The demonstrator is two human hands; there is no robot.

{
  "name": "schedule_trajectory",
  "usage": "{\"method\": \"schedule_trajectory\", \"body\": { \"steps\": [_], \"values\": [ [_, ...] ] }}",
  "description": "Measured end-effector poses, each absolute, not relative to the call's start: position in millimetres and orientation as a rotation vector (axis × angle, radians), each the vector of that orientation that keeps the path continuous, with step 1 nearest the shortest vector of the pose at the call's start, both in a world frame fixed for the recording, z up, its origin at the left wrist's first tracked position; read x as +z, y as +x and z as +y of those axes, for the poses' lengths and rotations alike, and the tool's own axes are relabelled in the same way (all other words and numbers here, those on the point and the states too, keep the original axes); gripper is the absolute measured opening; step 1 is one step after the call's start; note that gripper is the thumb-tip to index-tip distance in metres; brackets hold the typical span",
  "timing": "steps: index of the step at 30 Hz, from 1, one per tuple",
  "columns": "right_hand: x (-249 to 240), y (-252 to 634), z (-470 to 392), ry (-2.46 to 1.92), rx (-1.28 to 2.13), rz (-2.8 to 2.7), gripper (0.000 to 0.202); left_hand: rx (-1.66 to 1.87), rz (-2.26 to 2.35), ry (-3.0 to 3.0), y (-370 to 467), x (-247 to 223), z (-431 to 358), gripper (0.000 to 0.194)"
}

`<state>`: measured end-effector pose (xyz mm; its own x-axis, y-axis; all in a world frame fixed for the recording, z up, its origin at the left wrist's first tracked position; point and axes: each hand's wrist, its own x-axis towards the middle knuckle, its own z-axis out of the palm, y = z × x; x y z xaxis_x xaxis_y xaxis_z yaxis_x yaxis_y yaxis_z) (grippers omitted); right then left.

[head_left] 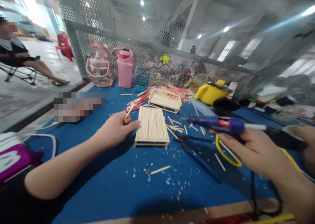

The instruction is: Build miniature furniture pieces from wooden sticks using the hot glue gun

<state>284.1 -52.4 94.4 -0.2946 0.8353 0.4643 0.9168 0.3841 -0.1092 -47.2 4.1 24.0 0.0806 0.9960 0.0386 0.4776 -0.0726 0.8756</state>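
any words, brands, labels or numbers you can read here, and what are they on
No text reads clearly.
Purple-and-white object at left: bold white mark, cut off by the picture edge; can't tell if it's lettering.
Blue glue gun: faint marks, too small and blurred to read.
Red-and-white strips: pale marks, too blurred to read.

The right hand [256, 152] covers the handle of the gun [211, 121], so its trigger cannot be made out, and beyond that grip another hand [306, 135] is blurred and cut off by the right edge. The left hand [116, 129] hides the lower end of its stick [130, 110]; left of that grip, pixelation masks an item [78, 107], and nearer the body a purple pack [18, 160] is cut off. Ahead of both grips, clutter [177, 76] behind the mesh [147, 30] is too blurred to name.
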Motion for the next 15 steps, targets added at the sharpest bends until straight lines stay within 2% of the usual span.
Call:
{"method": "schedule_trajectory", "body": {
  "steps": [4,9,15],
  "values": [
    [90,314,-16,-1.54,-0.48,-2.201,0.049,1.099,1.37,1.473,-45,35,-1,0.03],
    [78,331,38,-1.455,-0.64,-2.26,0.046,1.208,1.377,1.558,-42,42,-12,0.026],
    [59,283,73,-1.405,-0.758,-2.362,0.05,1.127,1.568,1.891,-41,37,-12,0.025]
  ]
}}
